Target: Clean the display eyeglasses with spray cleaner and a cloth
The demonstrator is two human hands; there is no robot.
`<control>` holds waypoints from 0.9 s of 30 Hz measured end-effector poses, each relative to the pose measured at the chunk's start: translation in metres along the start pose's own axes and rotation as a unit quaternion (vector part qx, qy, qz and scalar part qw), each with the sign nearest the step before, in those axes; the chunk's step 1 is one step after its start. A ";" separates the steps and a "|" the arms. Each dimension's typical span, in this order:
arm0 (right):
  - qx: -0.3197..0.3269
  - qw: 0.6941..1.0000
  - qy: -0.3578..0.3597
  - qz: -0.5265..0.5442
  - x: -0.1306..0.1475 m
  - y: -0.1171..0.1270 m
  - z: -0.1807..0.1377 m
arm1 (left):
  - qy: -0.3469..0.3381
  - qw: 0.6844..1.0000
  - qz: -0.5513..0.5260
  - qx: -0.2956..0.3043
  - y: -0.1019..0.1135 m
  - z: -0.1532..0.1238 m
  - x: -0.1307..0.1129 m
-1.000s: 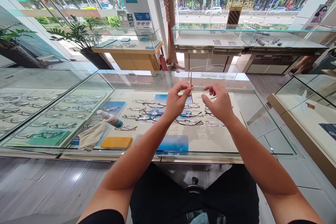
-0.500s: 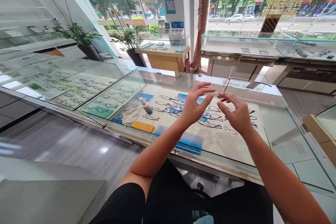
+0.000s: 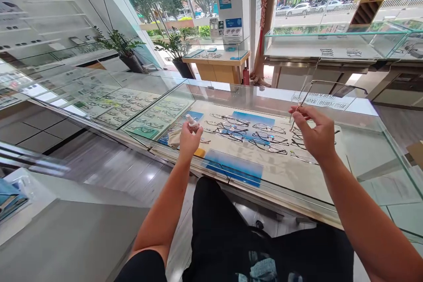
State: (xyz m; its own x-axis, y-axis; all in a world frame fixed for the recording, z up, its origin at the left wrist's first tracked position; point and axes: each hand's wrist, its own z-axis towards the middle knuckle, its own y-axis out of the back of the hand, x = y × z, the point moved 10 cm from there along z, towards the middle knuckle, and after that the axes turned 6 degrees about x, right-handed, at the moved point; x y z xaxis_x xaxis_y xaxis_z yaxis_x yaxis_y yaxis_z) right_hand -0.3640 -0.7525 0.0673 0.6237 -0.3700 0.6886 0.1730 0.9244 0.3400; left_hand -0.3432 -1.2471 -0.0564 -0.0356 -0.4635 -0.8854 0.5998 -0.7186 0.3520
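Note:
My left hand (image 3: 190,139) is closed around a small white-capped spray bottle (image 3: 191,120) at the left of the display counter. A folded beige cloth (image 3: 173,139) lies just left of that hand, and a yellow block-like item (image 3: 200,153) shows partly below it. My right hand (image 3: 315,134) pinches a pair of thin-rimmed eyeglasses (image 3: 325,81) between thumb and fingers, raised above the counter's right part. Under and between the hands sit several rows of eyeglasses (image 3: 269,138) on the pale display surface.
The glass counter (image 3: 284,194) runs across in front of me. A blue sheet (image 3: 234,167) lies near its front edge. More eyeglasses fill the left sections. Potted plants (image 3: 176,48) and another glass showcase (image 3: 297,46) stand by the windows. A grey cabinet (image 3: 95,229) is at lower left.
My left hand has moved left, away from the eyeglasses, and taken hold of the spray bottle. My right hand still holds the eyeglasses. The view has shifted slightly left.

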 end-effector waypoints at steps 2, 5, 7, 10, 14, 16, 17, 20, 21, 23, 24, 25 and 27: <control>-0.007 1.000 -0.004 0.005 -0.001 0.003 0.002 | 0.001 0.999 0.010 0.039 -0.007 0.004 0.006; -0.015 1.000 -0.007 0.013 -0.001 0.006 0.005 | -0.035 0.998 -0.030 0.042 -0.013 0.007 -0.015; -0.017 1.000 -0.009 0.016 -0.001 0.007 0.006 | -0.068 0.992 -0.091 0.059 -0.027 0.009 -0.043; -0.020 0.999 -0.018 0.024 -0.005 0.009 0.008 | -0.101 0.968 -0.187 0.132 -0.071 0.013 -0.098; -0.016 0.998 -0.043 0.039 -0.017 0.009 0.010 | -0.078 0.901 -0.304 0.300 -0.161 0.012 -0.171; -0.006 0.997 -0.061 0.041 -0.026 0.008 0.012 | -0.050 0.855 -0.347 0.382 -0.201 0.003 -0.200; -0.001 0.997 -0.070 0.043 -0.031 0.007 0.013 | -0.034 0.831 -0.365 0.418 -0.217 -0.004 -0.211; 0.015 0.994 -0.091 0.056 -0.040 0.003 0.014 | 0.013 0.764 -0.411 0.497 -0.246 -0.026 -0.228; 0.021 0.993 -0.095 0.061 -0.042 0.001 0.014 | 0.026 0.745 -0.424 0.515 -0.250 -0.034 -0.230; 0.033 0.992 -0.101 0.068 -0.042 -0.003 0.013 | 0.041 0.716 -0.440 0.540 -0.253 -0.047 -0.229; 0.039 0.991 -0.103 0.071 -0.042 -0.005 0.012 | 0.045 0.709 -0.441 0.549 -0.253 -0.052 -0.227; 0.044 0.991 -0.105 0.074 -0.041 -0.008 0.011 | 0.047 0.708 -0.436 0.553 -0.253 -0.057 -0.224; 0.053 0.989 -0.112 0.081 -0.040 -0.016 0.007 | 0.039 0.729 -0.416 0.543 -0.251 -0.059 -0.217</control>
State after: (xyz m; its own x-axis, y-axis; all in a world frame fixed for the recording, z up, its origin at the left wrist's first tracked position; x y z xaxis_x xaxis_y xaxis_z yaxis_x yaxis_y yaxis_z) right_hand -0.3971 -0.7526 0.0388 0.4504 -0.2401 0.8599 -0.0035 0.9627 0.2706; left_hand -0.4393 -0.9356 0.0298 0.0455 0.3666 -0.9293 -0.5904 -0.7405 -0.3210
